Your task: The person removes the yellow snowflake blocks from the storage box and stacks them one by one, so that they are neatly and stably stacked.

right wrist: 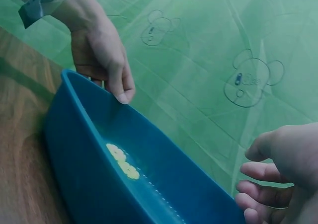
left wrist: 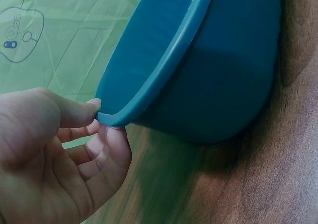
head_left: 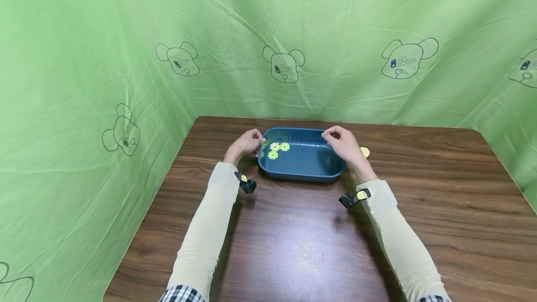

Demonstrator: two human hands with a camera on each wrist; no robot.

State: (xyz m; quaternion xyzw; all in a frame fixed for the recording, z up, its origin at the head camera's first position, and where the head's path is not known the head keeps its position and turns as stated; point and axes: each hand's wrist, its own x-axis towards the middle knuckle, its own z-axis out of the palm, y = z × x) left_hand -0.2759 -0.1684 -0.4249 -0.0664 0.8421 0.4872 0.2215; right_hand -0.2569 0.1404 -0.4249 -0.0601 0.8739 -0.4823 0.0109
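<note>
Blue plastic basin (head_left: 304, 160), probably light, stiff, best held by its rim (left wrist: 171, 60): left hand (head_left: 245, 143) pinches it, right hand (head_left: 345, 146) loosely spread.

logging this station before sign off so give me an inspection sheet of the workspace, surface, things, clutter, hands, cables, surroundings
Surface: dark brown wood-grain table, with glare on its near middle.
Job's things: blue, oblong, plastic-looking basin with rounded corners; three yellow-green flower-shaped pieces lie inside, toward its left end.
Clutter: one pale yellow scalloped piece right of the basin, partly hidden.
Hands: left hand pinches the basin's rim; right hand is at the right end, thumb and fingers apart, contact unclear.
Cables: nothing seen.
Surroundings: green fabric curtain printed with animal-head outlines.
</note>
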